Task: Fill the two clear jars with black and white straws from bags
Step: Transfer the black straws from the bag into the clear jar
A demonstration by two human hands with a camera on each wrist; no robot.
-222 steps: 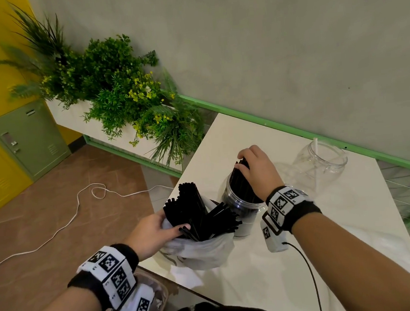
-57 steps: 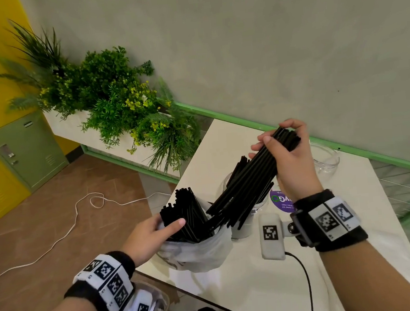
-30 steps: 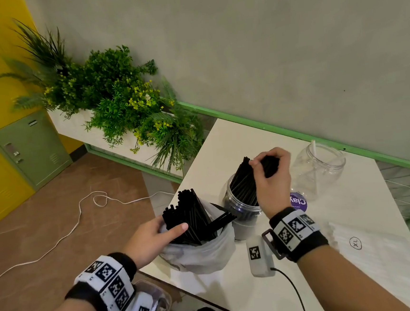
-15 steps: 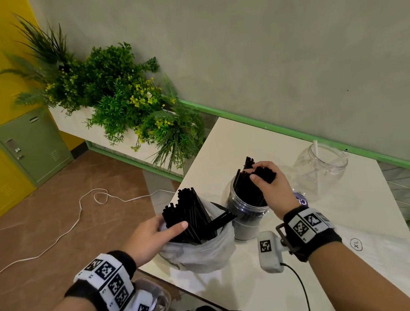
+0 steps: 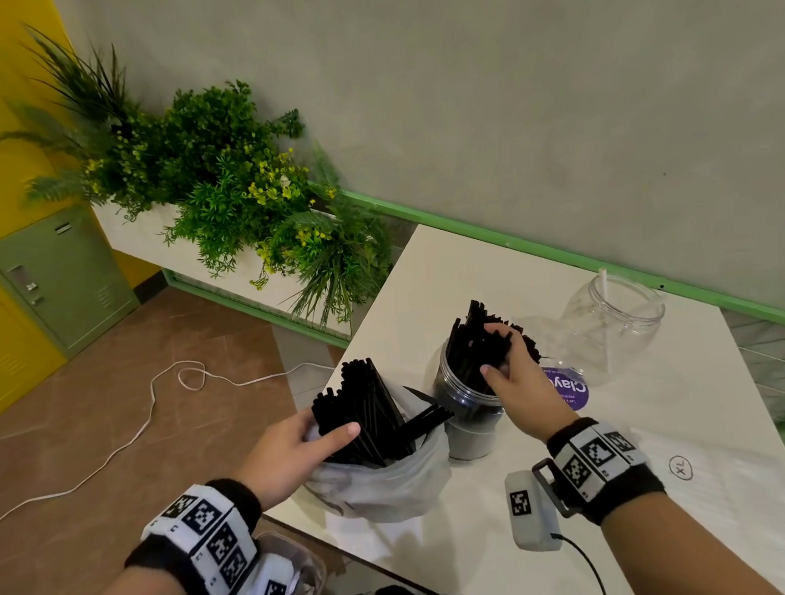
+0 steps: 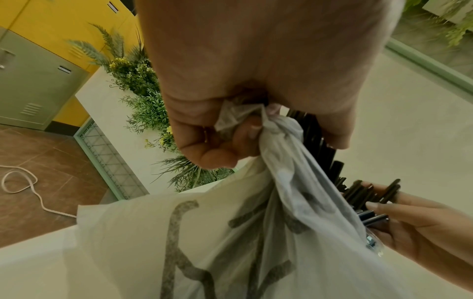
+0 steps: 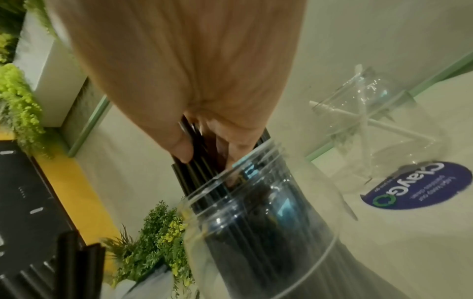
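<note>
My left hand (image 5: 295, 453) pinches the gathered rim of the plastic bag (image 5: 388, 482), its fingers (image 6: 230, 139) curled tight; if they loosen, the bag could slump and spill its black straws (image 5: 367, 408) off the table (image 5: 704, 412) edge. To its right, my right hand (image 5: 513, 372) curls round the straws in the near jar (image 5: 469, 414), which a hard push could tip; beyond stands the second jar (image 5: 613, 325), holding only a few white straws (image 7: 368, 129).

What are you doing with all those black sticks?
They are black straws. The right hand is tucking a bunch into a clear jar, while the left hand holds the plastic bag with more straws. The second jar holds only a few white straws so far.
</note>
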